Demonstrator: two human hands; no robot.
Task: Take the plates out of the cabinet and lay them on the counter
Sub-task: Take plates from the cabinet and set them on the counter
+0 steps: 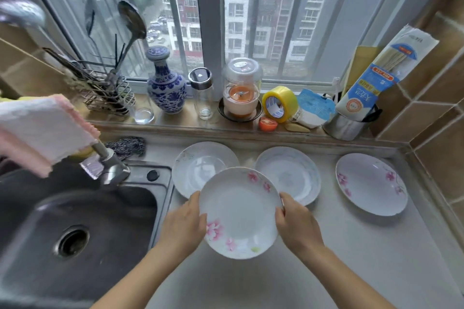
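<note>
Both hands hold one plate, a white, shallow, round flowered plate (240,212) with pink blossoms at its upper right rim and along its lower left, plus a small green leaf near the bottom edge. Left hand (184,222) grips the left rim, fingers curled under; right hand (296,221) clasps the right rim the same way. The plate sits in front of the person, over the grey counter (351,246); whether it touches the surface cannot be told.

Three more plates lie on the counter behind it: a pale plate with a faint grey-green motif (200,165) at left, partly overlapped in view by the held one; a pale blue-patterned plate (291,173) in the middle; and a pink-blossom plate (371,183) at right, well apart.

Steel sink (75,221) lies to the left. On the sill: blue-and-white porcelain vase (166,83), yellow tape roll (278,103), halved tomato (268,123), noodle packet (376,75) in blue and white with Chinese characters too blurred to read.
</note>
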